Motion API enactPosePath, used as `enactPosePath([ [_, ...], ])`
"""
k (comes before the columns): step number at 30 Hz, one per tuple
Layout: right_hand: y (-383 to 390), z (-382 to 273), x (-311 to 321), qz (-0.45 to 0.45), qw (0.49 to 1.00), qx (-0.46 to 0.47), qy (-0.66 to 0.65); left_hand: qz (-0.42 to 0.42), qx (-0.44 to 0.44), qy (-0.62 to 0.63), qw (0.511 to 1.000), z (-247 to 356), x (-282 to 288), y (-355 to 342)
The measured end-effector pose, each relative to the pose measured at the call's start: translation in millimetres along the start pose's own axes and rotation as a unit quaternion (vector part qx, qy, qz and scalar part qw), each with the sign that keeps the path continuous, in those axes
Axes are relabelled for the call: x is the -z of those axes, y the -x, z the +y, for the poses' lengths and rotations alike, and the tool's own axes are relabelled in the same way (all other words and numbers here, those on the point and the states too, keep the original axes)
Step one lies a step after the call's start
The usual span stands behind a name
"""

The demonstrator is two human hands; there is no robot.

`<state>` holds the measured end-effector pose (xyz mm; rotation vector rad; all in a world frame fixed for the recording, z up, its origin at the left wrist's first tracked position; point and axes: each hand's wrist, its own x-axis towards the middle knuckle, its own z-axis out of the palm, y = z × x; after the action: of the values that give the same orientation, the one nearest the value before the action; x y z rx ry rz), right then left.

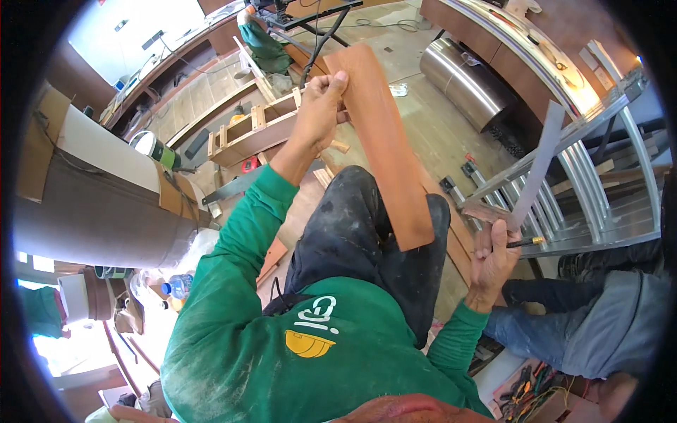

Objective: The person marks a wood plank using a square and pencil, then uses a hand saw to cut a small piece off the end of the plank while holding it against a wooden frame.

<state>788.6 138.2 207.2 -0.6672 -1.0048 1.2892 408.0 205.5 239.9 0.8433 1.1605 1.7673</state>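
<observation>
Left hand: we are pinching with the left hand (321, 109) near the upper end of the brown board (384, 155), the thumb pressing on its face and the fingers curling around its left long edge.
Brown board: we are holding it tilted above the floor (419, 123), its lower end hanging over our dark trousers (338, 225).
Right hand: we are closing the thumb and fingers of the right hand (493, 262) on the square (538, 166), the metal blade pointing up and away; between us and the board a gap is showing.
Pencil: we are also gripping a dark pencil (525, 242), its yellow end sticking out to the right.
Wooden frame: beyond our left forearm, the wooden frame (247, 146) is resting on the floor, a handsaw (236, 187) lying nearer to us.
Bucket: it is standing left of the frame, the bucket (153, 148) showing green and white.
Curved table: along its near edge, the curved table (481, 32) is having a shiny metal cylinder (465, 83) just beside it.
Ladder: to our right, a metal ladder (596, 194) is leaning past the square.
Co-worker: below the ladder, another person's blue-grey clothing (585, 328) is showing, a cluster of hand tools (525, 388) lying near.
</observation>
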Motion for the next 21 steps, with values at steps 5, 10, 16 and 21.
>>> enactPosePath([
  [5, -1, -1, -37, -0.012, 0.999, 0.001, 0.041, 0.037, 0.069, 0.077, 0.994, -47, 8, 30],
  [10, 3, 29, -71, 0.016, 0.968, 0.061, 0.245, 0.065, 0.100, 0.145, 0.982, -105, 4, 85],
  [16, 12, 77, -116, -0.150, 0.779, 0.164, 0.586, 0.063, 0.118, 0.129, 0.983, -111, 6, 105],
  [21, 27, 134, -153, -0.242, 0.751, 0.029, 0.614, 0.068, 0.162, 0.272, 0.946, -137, 30, 125],
])
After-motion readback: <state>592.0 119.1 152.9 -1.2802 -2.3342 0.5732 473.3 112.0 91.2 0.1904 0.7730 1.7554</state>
